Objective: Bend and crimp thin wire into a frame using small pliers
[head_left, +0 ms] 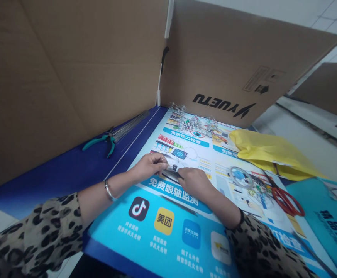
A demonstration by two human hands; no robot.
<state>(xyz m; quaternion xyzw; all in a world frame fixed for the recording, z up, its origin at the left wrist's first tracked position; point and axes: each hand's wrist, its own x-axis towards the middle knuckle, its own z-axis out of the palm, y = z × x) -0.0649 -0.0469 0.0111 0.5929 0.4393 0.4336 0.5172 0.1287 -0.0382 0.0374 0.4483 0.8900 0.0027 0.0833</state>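
Observation:
Both hands are close together over a printed blue and white poster (168,231) at the centre of the head view. My left hand (151,166), with a bracelet at the wrist, has thumb and fingers pinched together. My right hand (193,181) is closed just to its right, its fingertips pointing toward the left ones. What either one pinches is too small to make out. Just beyond them lies a thin wire loop (190,153). Farther back is a tangle of thin wire pieces (195,122).
Green-handled pliers (97,142) lie by a bundle of straight wires (132,124) at the left. Cardboard panels (214,58) stand behind. At the right are a yellow bag (269,152), a wire coil (240,177), red-handled scissors (287,201) and a teal bag (324,220).

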